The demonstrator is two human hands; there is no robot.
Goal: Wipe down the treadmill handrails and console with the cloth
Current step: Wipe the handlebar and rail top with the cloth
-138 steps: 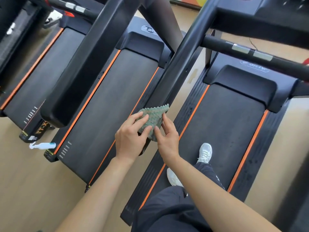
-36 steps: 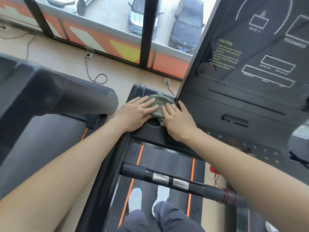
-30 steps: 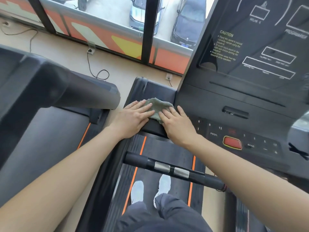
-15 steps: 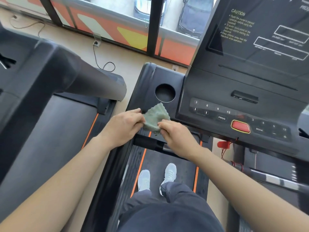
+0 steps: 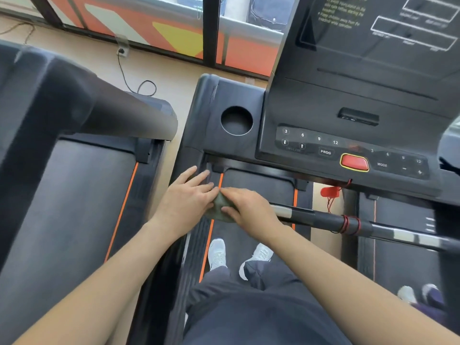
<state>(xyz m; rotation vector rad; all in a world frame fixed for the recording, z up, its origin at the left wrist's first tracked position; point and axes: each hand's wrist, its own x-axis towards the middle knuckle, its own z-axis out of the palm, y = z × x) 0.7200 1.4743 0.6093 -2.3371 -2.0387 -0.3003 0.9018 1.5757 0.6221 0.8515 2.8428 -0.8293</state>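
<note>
The right hand (image 5: 249, 207) pinches the green cloth (image 5: 219, 206) at the handrail (image 5: 323, 220). The left hand (image 5: 186, 197), fingers straight, touches the cloth's left side.

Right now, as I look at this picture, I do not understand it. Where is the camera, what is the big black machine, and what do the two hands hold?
There is one picture, taken by a camera worn on the person's head, looking down. The machine is a treadmill: its console with number keys and a red button is at upper right, a round cup holder beside it. The person's shoes stand on the belt. A black handrail crosses in front of them. The right hand grips a small green cloth; the left hand lies against it with straight fingers. The hands hide whether the cloth touches the handrail. At left stands a second treadmill.
</note>
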